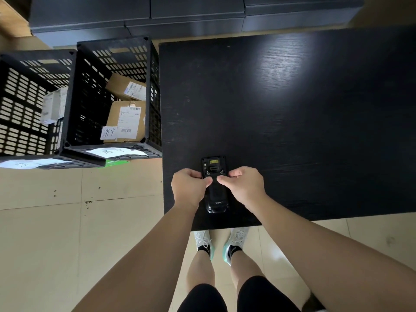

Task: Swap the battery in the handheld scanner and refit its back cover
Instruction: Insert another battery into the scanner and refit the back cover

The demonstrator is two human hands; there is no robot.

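A black handheld scanner [215, 197] lies face down on the dark table [292, 109], near its front left corner, with its back cover on and a small yellow label at its far end. My left hand [190, 188] grips the scanner's left side, thumb pressed on the back. My right hand [244, 186] grips the right side the same way, thumb on the back. The two thumbs nearly meet just below two small latches on the cover. No loose battery is visible.
Two black slotted crates [94, 70] stand on the floor left of the table, holding cardboard parcels [126, 122] with shipping labels. Dark cabinets [157, 16] run along the back. My feet in white shoes [222, 242] stand at the table's front edge.
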